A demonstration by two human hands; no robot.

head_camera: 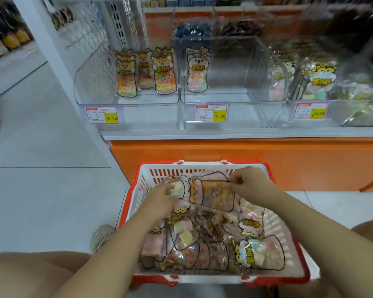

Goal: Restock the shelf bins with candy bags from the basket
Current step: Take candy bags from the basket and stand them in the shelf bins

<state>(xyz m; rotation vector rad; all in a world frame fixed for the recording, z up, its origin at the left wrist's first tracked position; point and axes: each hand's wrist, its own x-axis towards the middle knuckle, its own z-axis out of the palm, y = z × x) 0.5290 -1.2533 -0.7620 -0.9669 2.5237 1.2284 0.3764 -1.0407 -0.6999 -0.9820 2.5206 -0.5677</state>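
Left bin [127, 103]: upper left of centre; holds three upright bags, likely the target.
Left hand [166, 197]: lies on a pastel bag [178, 188] at the far left of the basket [202, 279]; cannot tell whether gripping.
Orange candy bag [213, 195]: in the basket, lower centre; long axis across the frame, printed head pointing left.
Right hand [249, 181]: pinches that bag's right end.
Risk: may slip from so thin a pinch on slick film, or drag neighbouring bags out.

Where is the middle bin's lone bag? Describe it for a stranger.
Find the clear shelf bins above the orange base. In the middle bin one bag stands upright at the left. Unlike the left bin's three orange-animal bags, it shows a pale animal over pastel rings.
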